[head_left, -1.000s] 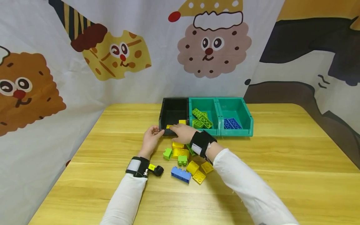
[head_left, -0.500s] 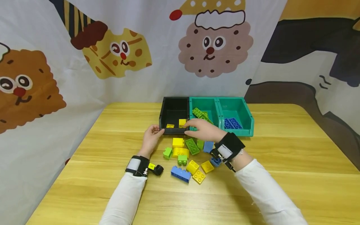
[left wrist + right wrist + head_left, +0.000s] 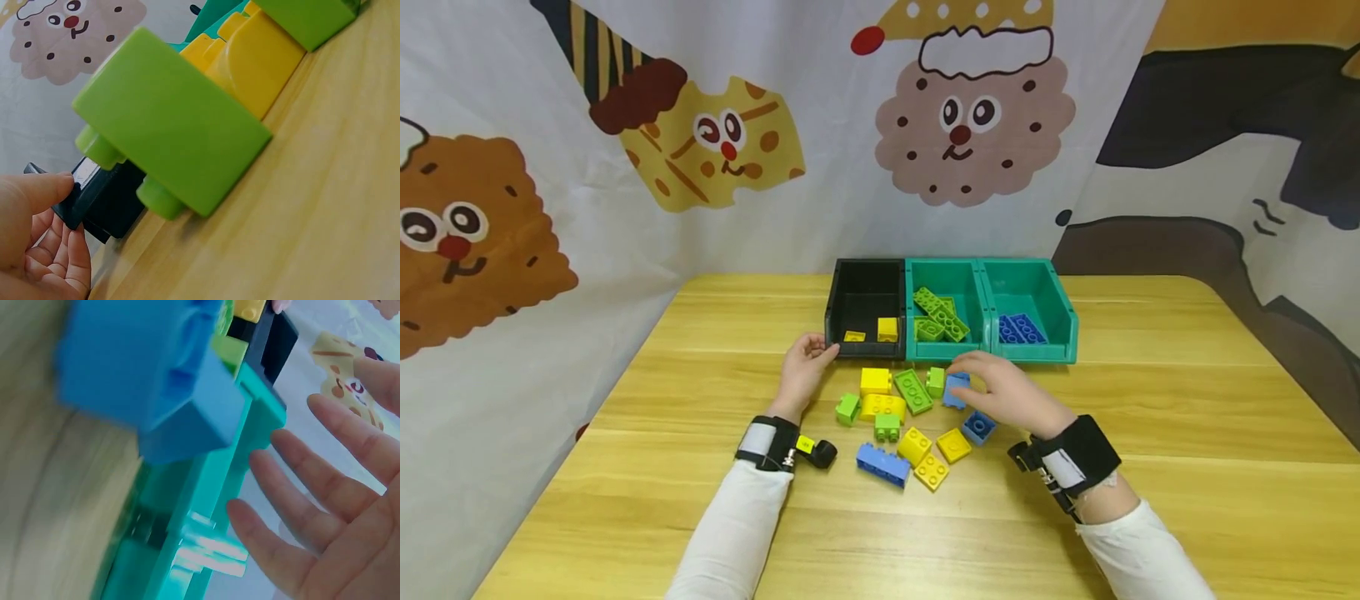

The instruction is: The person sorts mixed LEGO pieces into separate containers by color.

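Note:
My left hand (image 3: 803, 373) grips the front left corner of the black bin (image 3: 865, 351), thumb on the lip and fingers curled beneath it, as the left wrist view shows. Two yellow bricks (image 3: 887, 329) lie inside that bin. My right hand (image 3: 1011, 390) hovers over a blue brick (image 3: 956, 392) with fingers spread and nothing held; contact with the brick cannot be made out. In the right wrist view the blue brick (image 3: 119, 362) looms large, apart from the spread fingers (image 3: 300, 500). A second blue brick (image 3: 979, 427) lies just below the right hand.
Two teal bins (image 3: 1033, 353) stand beside the black one, holding green bricks (image 3: 940, 317) and blue bricks (image 3: 1021, 329). Several loose bricks lie in front, among them a long blue brick (image 3: 882, 465), a green brick (image 3: 913, 392) and a yellow brick (image 3: 932, 472). A patterned cloth hangs behind the table.
My right hand has drawn back from the black bin, moving right and nearer to me, over the loose blue brick. The left hand has stayed on the bin's corner.

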Available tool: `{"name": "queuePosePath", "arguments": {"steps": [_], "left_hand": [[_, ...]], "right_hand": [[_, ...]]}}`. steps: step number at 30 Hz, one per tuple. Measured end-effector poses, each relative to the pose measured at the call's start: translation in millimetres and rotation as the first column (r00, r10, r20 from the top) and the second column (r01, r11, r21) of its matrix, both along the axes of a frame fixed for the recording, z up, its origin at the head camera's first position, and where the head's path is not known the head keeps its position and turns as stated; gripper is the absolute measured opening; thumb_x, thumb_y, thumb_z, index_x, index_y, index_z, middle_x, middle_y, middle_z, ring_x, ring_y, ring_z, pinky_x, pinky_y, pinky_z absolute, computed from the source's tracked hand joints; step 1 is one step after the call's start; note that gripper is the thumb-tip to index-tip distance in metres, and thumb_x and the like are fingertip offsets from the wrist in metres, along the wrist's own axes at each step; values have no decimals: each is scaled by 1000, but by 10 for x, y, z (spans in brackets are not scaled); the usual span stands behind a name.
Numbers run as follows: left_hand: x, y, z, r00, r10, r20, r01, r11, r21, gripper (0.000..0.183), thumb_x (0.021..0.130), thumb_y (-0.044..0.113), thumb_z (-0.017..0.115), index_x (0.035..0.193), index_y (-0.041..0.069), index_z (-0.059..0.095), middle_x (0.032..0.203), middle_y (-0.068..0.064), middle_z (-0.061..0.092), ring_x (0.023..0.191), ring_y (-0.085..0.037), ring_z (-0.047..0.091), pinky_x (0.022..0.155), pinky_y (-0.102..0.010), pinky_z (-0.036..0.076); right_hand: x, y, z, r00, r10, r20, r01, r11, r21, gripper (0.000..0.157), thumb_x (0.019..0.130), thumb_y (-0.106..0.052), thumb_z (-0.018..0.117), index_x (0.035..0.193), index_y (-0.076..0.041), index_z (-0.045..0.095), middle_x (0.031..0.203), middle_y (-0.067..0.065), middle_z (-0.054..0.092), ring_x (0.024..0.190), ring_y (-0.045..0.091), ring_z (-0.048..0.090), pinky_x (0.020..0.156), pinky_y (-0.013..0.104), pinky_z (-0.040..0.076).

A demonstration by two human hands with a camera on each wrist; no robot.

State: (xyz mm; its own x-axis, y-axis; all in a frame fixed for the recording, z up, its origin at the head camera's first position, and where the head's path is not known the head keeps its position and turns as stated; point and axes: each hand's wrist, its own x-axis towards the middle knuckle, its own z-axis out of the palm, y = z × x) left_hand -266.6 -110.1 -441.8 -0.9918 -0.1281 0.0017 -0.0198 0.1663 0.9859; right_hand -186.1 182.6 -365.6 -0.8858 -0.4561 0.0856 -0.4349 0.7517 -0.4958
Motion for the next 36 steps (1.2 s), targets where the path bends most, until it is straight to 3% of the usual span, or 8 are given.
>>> {"name": "queuePosePath", "arguments": {"steps": [8,16,17,23,24,30,36], "left_hand": [[-6,-2,-7,1000,2,-10,-2,1000,5,23,88,11,66,106,-1,58,98,-10,56,87,-16,50,73,-18,42],[-4,-3,-10,1000,3,-14,-2,1000,9,22,88,11,66,105,-1,58,96,-8,56,84,-14,50,70,-17,42],[25,2,36,1000,0,-8,0,1000,9,22,88,10,66,105,-1,58,96,-9,56,84,-15,50,71,-18,42],[17,-4,45,1000,-6,0,6,1000,17,22,88,10,66,105,-2,58,97,-10,56,84,-15,49,72,-19,42],[-12,-11,0,1000,-3,-5,3,1000,16,22,88,11,66,105,-1,58,96,-9,56,84,-14,49,71,-18,42],[-7,-4,8,1000,1,-10,-1,1000,11,21,88,10,66,105,-1,57,95,-7,55,83,-13,49,69,-16,41],[4,1,11,1000,6,-7,-6,1000,3,22,88,10,65,106,-1,57,97,-9,55,84,-14,49,70,-17,41]], "right_hand": [[154,176,-93,992,-15,-126,30,993,116,34,87,-21,68,115,-2,66,121,21,59,111,37,56,93,50,47],[272,224,-69,996,-71,-49,83,951,299,46,81,-28,74,117,-2,63,117,21,60,104,36,59,89,50,49],[279,219,-66,996,-76,-39,84,949,304,47,81,-29,74,118,-2,63,117,21,60,104,35,59,89,50,49],[318,150,-42,998,-68,-12,69,957,281,47,80,-30,75,117,-4,63,116,17,61,100,30,60,86,46,51],[323,134,-43,998,-66,-15,68,958,279,47,79,-29,76,117,-4,64,115,17,61,99,29,60,86,45,51],[348,59,-93,998,-50,-35,58,956,289,44,77,-29,78,112,-5,66,108,13,64,93,25,61,83,43,52],[354,6,-132,998,-61,18,53,953,298,39,77,-26,78,109,-7,68,103,10,64,88,21,60,82,41,52]]}}
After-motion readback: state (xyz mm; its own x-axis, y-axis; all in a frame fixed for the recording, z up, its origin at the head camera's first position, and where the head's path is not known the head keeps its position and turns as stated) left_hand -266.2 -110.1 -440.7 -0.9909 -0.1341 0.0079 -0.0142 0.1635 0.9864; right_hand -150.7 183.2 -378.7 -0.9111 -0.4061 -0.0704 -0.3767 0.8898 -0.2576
